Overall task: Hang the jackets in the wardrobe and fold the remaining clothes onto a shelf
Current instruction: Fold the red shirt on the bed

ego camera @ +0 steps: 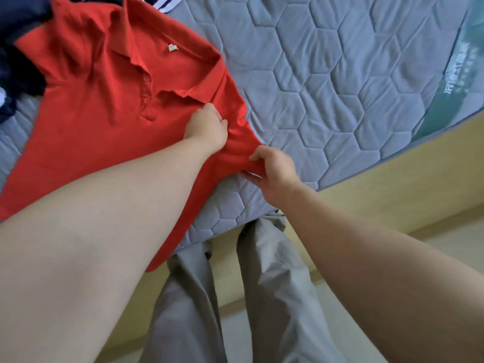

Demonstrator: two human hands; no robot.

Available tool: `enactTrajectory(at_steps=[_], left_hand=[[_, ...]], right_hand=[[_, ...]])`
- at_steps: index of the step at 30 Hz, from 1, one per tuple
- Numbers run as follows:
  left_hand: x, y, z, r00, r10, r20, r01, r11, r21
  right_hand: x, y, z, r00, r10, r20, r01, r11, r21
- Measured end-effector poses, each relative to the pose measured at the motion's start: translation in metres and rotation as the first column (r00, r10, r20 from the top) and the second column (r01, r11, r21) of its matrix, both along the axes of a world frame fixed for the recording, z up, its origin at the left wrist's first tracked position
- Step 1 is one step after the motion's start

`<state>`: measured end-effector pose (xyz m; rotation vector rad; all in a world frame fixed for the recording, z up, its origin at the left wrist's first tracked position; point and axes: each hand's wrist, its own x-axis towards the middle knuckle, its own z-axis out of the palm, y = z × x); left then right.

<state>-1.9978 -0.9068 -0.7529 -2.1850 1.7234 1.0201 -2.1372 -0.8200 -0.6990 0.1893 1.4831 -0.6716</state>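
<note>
1. Bare forearms fill the lower half of the head view and reach away from the camera over the bed edge. Between them are the person's grey trousers (275, 284), close against the pale wooden bed frame (392, 184).
2. The left hand (207, 127) lies knuckles-up on the red polo shirt (104, 121), just below one collar point. Its fingers are curled down into the cloth and bunch a fold of it by the shoulder seam.
3. The right hand (272, 171) is just beside it, near the mattress edge. Thumb and fingers are pressed together on the end of the short sleeve (243, 150) — a pinch on the cuff, with the sleeve drawn out between the two hands.
4. The shirt lies front-up, spread on the grey quilted mattress (327, 87). Its collar (162, 61) is open, with a small white label (172, 48) showing inside the neck. One corner of the hem hangs over the mattress edge, near the trousers. The left forearm hides part of the shirt's lower body.
5. A heap of dark navy clothes (18, 61) sits at the upper left, overlapping the shirt's far shoulder. A strip of white striped trim (162, 2) shows at the top edge.
6. Hexagon stitching covers the mattress. At the far right its side is wrapped in clear plastic (466, 74) bearing print — too blurred to read.
</note>
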Motion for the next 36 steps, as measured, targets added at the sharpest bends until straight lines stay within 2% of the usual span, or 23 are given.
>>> enactTrajectory(at_steps=[3, 5, 7, 9, 11, 13, 15, 18, 22, 25, 27, 29, 31, 34, 36], left_hand=[[0.002, 0.003, -0.001, 0.997, 0.019, -0.070, -0.018, 1.000, 0.018], [0.009, 0.008, 0.001, 0.991, 0.027, -0.129, -0.024, 0.999, 0.021], [0.018, 0.018, 0.007, 0.986, -0.008, -0.165, 0.001, 0.999, -0.043], [0.026, 0.038, 0.017, 0.986, -0.052, -0.155, 0.034, 0.993, -0.115], [0.034, 0.064, 0.025, 0.990, -0.064, -0.126, 0.048, 0.991, -0.124], [0.041, 0.092, 0.029, 0.991, -0.097, -0.098, 0.087, 0.991, -0.099], [0.046, 0.114, 0.029, 0.988, -0.110, -0.106, 0.103, 0.992, -0.069], [0.044, 0.132, 0.024, 0.988, -0.021, -0.155, 0.015, 0.999, -0.042], [0.034, 0.130, 0.022, 0.980, 0.017, -0.199, -0.025, 0.999, -0.038], [0.031, 0.121, 0.022, 0.976, 0.054, -0.210, -0.062, 0.998, -0.032], [0.029, 0.113, 0.023, 0.984, 0.069, -0.162, -0.074, 0.997, -0.030], [0.030, 0.108, 0.025, 0.980, 0.136, -0.144, -0.135, 0.991, 0.018], [0.033, 0.106, 0.024, 0.946, 0.246, -0.211, -0.233, 0.969, 0.085], [0.040, 0.110, 0.013, 0.910, 0.317, -0.267, -0.294, 0.948, 0.122], [0.048, 0.111, 0.006, 0.859, 0.419, -0.294, -0.386, 0.907, 0.166]], right_hand=[[0.010, 0.010, 0.001, 0.964, -0.224, 0.145, 0.205, 0.969, 0.135], [0.017, 0.015, 0.002, 0.917, -0.366, 0.158, 0.330, 0.919, 0.215], [0.023, 0.020, 0.003, 0.906, -0.401, 0.134, 0.361, 0.899, 0.249], [0.026, 0.021, 0.004, 0.971, -0.233, 0.050, 0.218, 0.954, 0.205], [0.022, 0.020, 0.000, 0.996, 0.062, -0.056, -0.056, 0.993, 0.106], [0.017, 0.018, -0.001, 0.941, 0.320, -0.110, -0.322, 0.947, -0.002], [0.013, 0.014, -0.003, 0.896, 0.429, -0.115, -0.441, 0.888, -0.128], [0.016, 0.006, -0.004, 0.846, 0.500, -0.185, -0.531, 0.820, -0.214], [0.027, -0.005, -0.008, 0.725, 0.536, -0.433, -0.639, 0.758, -0.132], [0.034, -0.009, -0.008, 0.566, 0.571, -0.594, -0.744, 0.664, -0.071], [0.042, -0.010, -0.003, 0.450, 0.568, -0.689, -0.785, 0.620, -0.002], [0.052, -0.009, 0.001, 0.386, 0.509, -0.770, -0.798, 0.603, -0.002], [0.062, -0.011, 0.004, 0.360, 0.444, -0.820, -0.812, 0.582, -0.041], [0.075, -0.019, 0.003, 0.413, 0.436, -0.800, -0.810, 0.576, -0.105], [0.083, -0.027, 0.002, 0.446, 0.442, -0.778, -0.803, 0.581, -0.131]])
